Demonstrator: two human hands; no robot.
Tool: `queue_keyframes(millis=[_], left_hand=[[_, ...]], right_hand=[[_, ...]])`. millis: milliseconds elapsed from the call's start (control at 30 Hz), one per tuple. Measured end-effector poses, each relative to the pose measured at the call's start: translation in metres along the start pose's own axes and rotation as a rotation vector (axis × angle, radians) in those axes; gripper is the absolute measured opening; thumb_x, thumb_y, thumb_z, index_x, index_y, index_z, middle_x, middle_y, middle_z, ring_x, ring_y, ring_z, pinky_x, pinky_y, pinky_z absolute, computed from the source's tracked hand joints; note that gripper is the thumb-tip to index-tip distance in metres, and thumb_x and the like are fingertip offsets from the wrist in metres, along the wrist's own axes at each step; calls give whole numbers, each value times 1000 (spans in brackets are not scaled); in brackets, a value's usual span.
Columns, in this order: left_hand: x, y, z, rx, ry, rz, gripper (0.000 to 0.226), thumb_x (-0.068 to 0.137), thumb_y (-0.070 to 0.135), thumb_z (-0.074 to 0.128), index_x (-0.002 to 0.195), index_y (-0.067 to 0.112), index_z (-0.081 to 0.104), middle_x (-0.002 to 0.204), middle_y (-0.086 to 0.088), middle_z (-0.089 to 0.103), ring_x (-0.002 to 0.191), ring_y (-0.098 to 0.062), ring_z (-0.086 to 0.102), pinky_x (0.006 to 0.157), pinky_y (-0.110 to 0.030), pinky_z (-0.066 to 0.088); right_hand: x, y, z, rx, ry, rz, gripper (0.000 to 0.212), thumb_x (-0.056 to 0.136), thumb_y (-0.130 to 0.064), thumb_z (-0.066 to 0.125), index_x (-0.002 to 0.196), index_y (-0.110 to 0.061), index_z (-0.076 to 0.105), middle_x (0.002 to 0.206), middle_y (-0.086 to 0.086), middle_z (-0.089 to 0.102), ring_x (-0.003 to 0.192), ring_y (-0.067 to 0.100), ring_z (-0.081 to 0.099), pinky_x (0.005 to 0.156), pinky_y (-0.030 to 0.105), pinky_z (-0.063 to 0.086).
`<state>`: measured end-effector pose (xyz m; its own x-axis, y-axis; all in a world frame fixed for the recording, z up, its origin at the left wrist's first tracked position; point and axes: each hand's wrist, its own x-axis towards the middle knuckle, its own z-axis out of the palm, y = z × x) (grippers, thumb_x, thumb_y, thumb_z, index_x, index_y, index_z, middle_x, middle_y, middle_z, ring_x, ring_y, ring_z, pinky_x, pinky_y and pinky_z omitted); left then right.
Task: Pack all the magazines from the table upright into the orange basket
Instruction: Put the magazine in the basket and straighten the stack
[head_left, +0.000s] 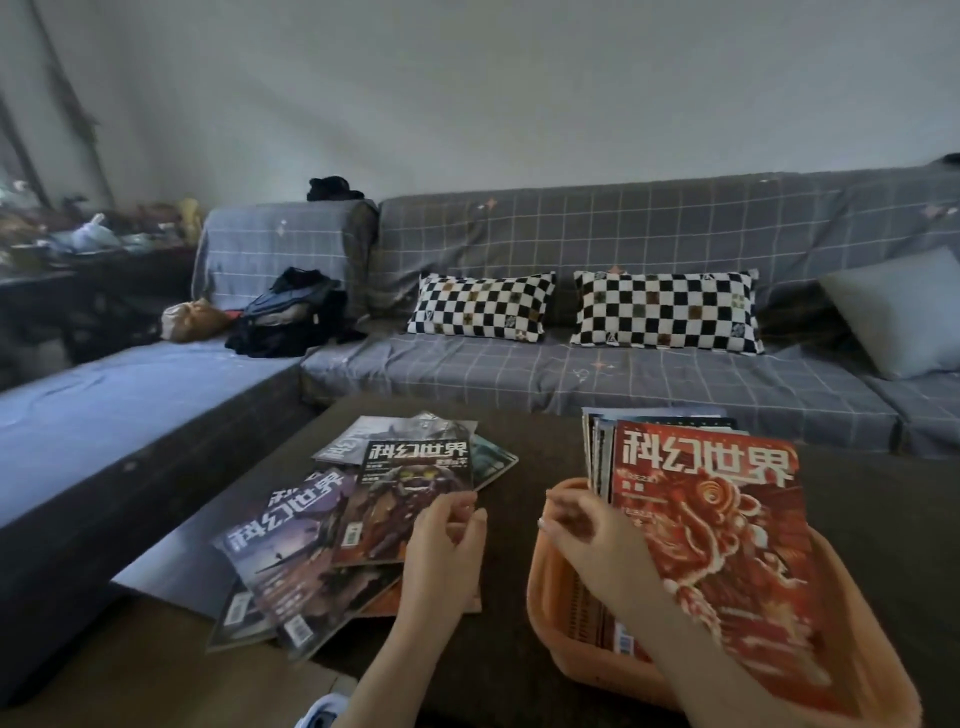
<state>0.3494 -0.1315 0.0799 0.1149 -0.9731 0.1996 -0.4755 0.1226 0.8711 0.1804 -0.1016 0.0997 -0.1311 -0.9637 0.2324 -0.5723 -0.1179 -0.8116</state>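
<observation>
Several magazines lie fanned out on the dark table (524, 447) at the left. On top is a dark-covered magazine (400, 499), and beside it a purple-grey magazine (291, 551). My left hand (441, 545) pinches the right edge of the dark-covered magazine. At the right stands the orange basket (543, 597), with several magazines upright in it. Frontmost of these is a red magazine (722, 551). My right hand (597, 545) reaches into the basket, its fingers curled round the left edge of the upright stack.
Behind the table runs a grey checked sofa (519, 374) with two black-and-white checkered pillows (480, 306) (667, 306) and a grey cushion (904, 312). A pile of dark clothes (291, 317) lies on its left section. A cluttered side table (78, 244) stands far left.
</observation>
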Motion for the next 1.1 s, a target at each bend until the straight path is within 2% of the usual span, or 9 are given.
queue_keyframes(millis=[267,367,467,567,700,800,900,1000,1100], left_hand=[[27,-65,-43,122,82,-149,18,95,32,56,111,24,60,99,11,60,81,3,54,61,-11,37],[41,-85,-50,217,80,-224,29,95,32,55,119,17,62,118,-4,64,106,-20,59,86,-32,48],[56,-102,-51,275,86,-291,38,96,33,54,129,15,58,136,-13,54,128,-30,46,105,-45,38],[66,-113,-52,355,90,-337,44,97,35,51,136,15,52,147,-12,45,138,-34,32,112,-51,28],[79,-121,-52,322,117,-376,45,95,37,53,136,20,51,133,-11,57,121,-37,50,101,-53,41],[80,-116,-54,192,153,-402,38,90,36,63,122,15,62,101,-2,68,92,-25,63,78,-38,53],[78,-115,-59,115,134,-439,22,86,33,71,93,12,73,66,5,65,58,-12,57,52,-26,40],[72,-112,-62,-60,97,-490,14,87,27,70,91,14,70,73,-2,72,63,-18,67,56,-27,47],[58,-103,-66,-288,142,-504,15,91,22,65,103,15,60,89,-7,71,72,-23,71,57,-34,54]], right_hand=[[53,-15,82,-85,-362,195,47,86,-39,62,128,-23,51,116,-6,60,99,8,57,78,21,44],[70,-15,101,-138,-432,258,53,85,-40,62,132,-18,50,127,1,58,111,16,56,83,25,43],[82,-14,113,-165,-474,319,52,86,-40,61,131,-16,50,128,3,57,114,18,54,81,25,41],[89,-13,119,-198,-517,356,40,89,-37,57,123,-15,56,123,3,60,110,19,57,83,28,43],[94,-13,123,-197,-547,396,32,93,-34,53,114,-11,58,119,8,61,110,23,57,93,33,45],[97,-10,123,-215,-503,452,38,91,-35,54,119,-10,56,122,10,59,112,24,55,95,34,45],[96,-9,118,-197,-437,531,34,89,-34,56,113,-10,56,106,7,60,101,22,58,77,30,49],[91,-11,115,-107,-371,555,19,88,-24,56,102,-12,57,81,1,56,76,15,56,53,25,39],[81,-12,109,22,-297,531,27,89,-19,54,115,-12,52,91,2,56,84,18,58,65,28,49]])
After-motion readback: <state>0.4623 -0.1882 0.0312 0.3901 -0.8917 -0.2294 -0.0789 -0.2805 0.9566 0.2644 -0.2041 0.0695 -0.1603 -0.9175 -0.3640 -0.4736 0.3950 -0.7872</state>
